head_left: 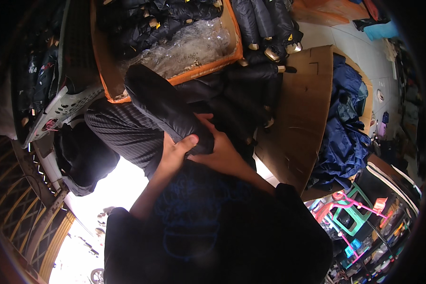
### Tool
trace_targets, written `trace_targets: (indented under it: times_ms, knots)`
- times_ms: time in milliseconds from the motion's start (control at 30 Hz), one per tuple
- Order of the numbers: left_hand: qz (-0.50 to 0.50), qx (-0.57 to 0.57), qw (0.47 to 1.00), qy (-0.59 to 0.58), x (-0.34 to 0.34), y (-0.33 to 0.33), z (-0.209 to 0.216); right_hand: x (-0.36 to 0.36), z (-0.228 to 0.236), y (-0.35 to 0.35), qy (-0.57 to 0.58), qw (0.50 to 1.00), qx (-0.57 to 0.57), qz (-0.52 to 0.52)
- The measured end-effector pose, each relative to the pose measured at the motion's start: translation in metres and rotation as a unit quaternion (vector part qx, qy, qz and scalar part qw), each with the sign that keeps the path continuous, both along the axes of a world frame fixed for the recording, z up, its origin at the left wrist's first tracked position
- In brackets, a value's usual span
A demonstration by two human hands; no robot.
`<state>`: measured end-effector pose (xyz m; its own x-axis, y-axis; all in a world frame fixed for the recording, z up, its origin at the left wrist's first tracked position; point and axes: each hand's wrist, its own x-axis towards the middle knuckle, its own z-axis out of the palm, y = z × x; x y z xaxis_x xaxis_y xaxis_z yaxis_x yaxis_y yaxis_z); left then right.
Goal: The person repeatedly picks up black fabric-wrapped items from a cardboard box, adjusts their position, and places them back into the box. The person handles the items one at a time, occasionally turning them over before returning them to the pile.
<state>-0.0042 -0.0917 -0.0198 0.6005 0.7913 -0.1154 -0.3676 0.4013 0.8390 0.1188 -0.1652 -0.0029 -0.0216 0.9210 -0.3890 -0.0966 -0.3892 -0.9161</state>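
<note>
Bulging with crumpled, glossy blue fabric [343,130], a big brown cardboard box [296,111] stands at the person's right, its smooth flap bearing a dark angular mark. Ahead sits an orange-edged box [102,59] of black rolls [170,31] and wrinkled clear plastic [189,49]; I see dark printing on that film, faint and creased. Fine pale stripes run along the trouser leg [123,128]. Slanting over the lap, between both hands, is a long, round-ended black bundle [158,102], soft and slightly sheened. The left hand [174,150] presses its thumb on the near end; the right hand [220,147] cups the other side, its visible fingers [205,119] curled closely against the cloth.
</note>
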Motion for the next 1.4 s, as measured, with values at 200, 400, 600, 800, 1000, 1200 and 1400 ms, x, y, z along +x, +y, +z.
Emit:
trace_targets:
  times_ms: [200,400,600,800,1000,1200,1400]
  knots:
    - [-0.008,-0.004,1.0,-0.008,-0.004,0.02,0.009,0.01,0.012,0.019,0.094,0.993,0.073,-0.022]
    - [0.03,-0.085,0.994,-0.069,0.009,0.048,0.034,-0.001,0.004,0.022,0.075,0.996,0.02,-0.05]
    - [0.107,-0.046,0.991,0.06,0.019,0.029,0.042,-0.007,0.009,0.028,0.051,0.988,0.042,-0.143]
    - [0.108,-0.04,0.989,0.093,0.013,0.022,0.041,-0.01,0.006,0.034,0.107,0.976,0.037,-0.188]
    - [0.148,-0.024,0.986,0.078,0.016,0.036,0.038,0.0,0.002,0.05,0.044,0.986,0.079,-0.141]
    - [0.073,0.002,0.997,-0.02,0.014,0.06,0.041,0.003,0.015,0.054,0.026,0.982,0.123,-0.138]
    - [0.018,-0.026,0.997,-0.076,0.014,0.066,0.033,0.001,0.022,0.054,0.109,0.987,0.008,-0.121]
